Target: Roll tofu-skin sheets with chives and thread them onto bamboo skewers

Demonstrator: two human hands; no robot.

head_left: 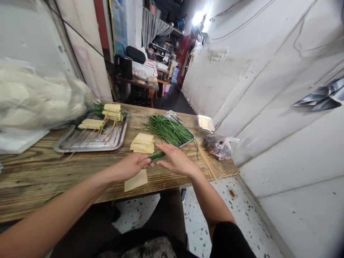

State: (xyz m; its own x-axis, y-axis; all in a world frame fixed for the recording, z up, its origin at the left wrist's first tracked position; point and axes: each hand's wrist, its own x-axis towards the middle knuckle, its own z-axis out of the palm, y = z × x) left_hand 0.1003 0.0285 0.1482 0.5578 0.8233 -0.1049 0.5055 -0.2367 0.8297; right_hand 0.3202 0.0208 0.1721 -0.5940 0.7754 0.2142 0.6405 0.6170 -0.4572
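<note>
A small bunch of green chives (156,156) is held over the wooden table, its near end pinched in the fingers of my left hand (133,164). At the bunch's other end is my right hand (176,159), with thumb and fingers apart around it. A single pale yellow sheet, like tofu skin (136,180), lies flat by the table's front edge, below my left hand. Just behind my hands sits a stack of such sheets (142,142). Further back to the right, a large heap of chives (172,129) covers most of a metal tray (187,142).
Skewered yellow rolls (91,124) with chives rest on a metal tray (118,141) at left, beside a big plastic bag (40,100). Loose bamboo skewers (209,163), a foil box (205,123) and a dark bag (219,146) occupy the right end. A person (151,53) is in the background.
</note>
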